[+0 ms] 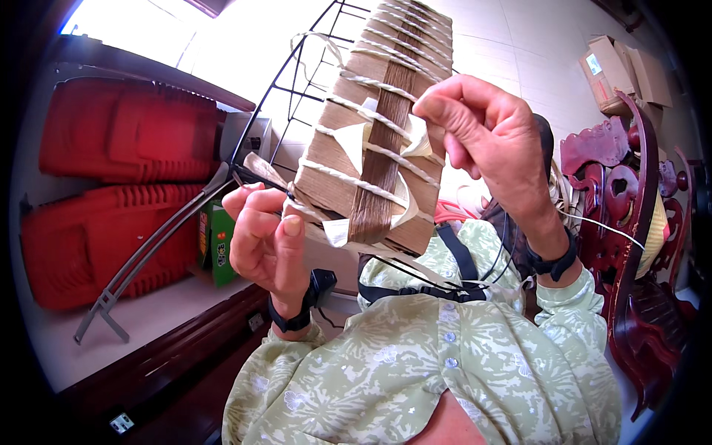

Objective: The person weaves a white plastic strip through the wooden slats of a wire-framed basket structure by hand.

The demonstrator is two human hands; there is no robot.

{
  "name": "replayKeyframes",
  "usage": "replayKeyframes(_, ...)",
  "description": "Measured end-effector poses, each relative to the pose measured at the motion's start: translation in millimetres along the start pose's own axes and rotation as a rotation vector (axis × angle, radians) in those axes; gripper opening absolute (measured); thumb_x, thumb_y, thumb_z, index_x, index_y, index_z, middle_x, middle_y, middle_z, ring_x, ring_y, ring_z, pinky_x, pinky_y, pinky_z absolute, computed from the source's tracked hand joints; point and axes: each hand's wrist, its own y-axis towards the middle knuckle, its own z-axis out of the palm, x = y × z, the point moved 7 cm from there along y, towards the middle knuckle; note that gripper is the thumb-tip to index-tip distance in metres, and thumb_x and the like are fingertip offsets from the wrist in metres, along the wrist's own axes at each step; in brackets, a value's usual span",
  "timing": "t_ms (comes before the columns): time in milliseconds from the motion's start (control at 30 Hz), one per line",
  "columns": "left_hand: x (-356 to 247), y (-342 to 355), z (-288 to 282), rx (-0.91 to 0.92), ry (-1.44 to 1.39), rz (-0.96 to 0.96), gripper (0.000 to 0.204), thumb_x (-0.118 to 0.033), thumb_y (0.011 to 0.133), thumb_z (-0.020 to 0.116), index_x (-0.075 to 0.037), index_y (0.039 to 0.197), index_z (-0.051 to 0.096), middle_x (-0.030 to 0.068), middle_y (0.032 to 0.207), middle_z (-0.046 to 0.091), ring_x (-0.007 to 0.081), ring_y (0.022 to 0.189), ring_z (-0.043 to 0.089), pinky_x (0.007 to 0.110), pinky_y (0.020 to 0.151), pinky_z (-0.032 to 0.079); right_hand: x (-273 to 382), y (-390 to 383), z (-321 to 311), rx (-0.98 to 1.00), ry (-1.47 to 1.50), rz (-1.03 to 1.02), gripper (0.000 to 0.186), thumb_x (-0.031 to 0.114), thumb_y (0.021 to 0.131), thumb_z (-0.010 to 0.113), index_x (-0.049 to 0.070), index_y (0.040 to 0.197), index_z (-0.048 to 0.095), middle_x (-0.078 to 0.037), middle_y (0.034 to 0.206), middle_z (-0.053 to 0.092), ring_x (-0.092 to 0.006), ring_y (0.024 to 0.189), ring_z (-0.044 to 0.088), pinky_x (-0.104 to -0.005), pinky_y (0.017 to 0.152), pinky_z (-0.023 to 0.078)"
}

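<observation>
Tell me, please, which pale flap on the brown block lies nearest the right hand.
The rightmost pale flap, just left of the right hand; the others all lie farther left.

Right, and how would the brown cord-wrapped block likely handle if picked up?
The brown block is probably stiff, as its top looks flat and its edges crisp. It may be light, given its cardboard look; the cord turns might add grip.
</observation>
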Motion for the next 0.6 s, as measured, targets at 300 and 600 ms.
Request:
replayKeyframes(300,-21.0,19.8,20.0,0.006,0.082,0.19,0.02,-0.01,0.089,0.06,-0.005,0.077,0.045,0.0093,0.084,0.064,0.0182,0.092,0.046,0.039,0.093,0.034,-31.9,-50.5,-39.7,-0.106,-0.115,0.192,0.025,0.028,0.097,0.064,0.004,0.096,0.068,0.002,0.065,0.059,-0.0006,0.049,0.045,-0.0165,0.045,0.035)
replayKeyframes(600,-52.2,57.2,89.7,0.129,0.144,0.319,0.022,-0.008,0.078,0.078,-0.008,0.068,0.057,-0.003,0.059,0.059,0.0119,0.049,0.047,0.029,0.075,0.038,1.1,-118.2,-26.3,0.22,-0.127,0.236,0.049,0.03,0.087,0.075,-0.006,0.117,0.062,-0.009,0.093,0.071,-0.0122,0.087,0.066,-0.0304,0.084,0.051)
